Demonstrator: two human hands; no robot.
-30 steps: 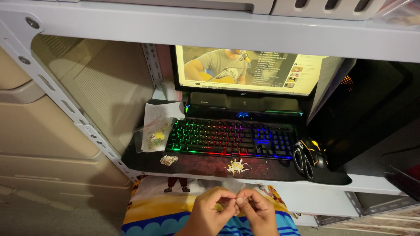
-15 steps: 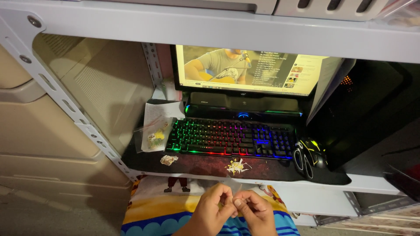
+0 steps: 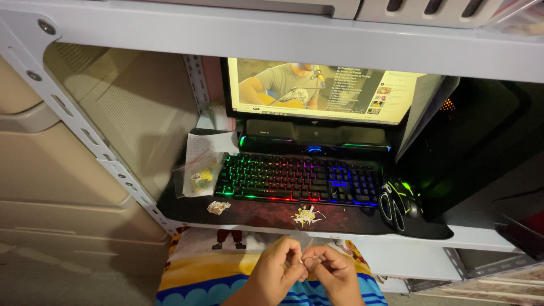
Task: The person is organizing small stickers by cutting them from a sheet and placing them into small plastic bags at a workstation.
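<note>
Head view: my left hand point(image 3: 281, 266) and right hand point(image 3: 333, 270) meet fingertip to fingertip, both pinched on one tiny pale piece point(image 3: 301, 262); too small to tell its axis or heading. Beyond the grip: one clear bag point(image 3: 196, 173) holding small yellow bits, left of one lit keyboard point(image 3: 299, 179). Two loose scraps on the mat point(image 3: 266, 214). One mouse point(image 3: 398, 199) far right.
</note>
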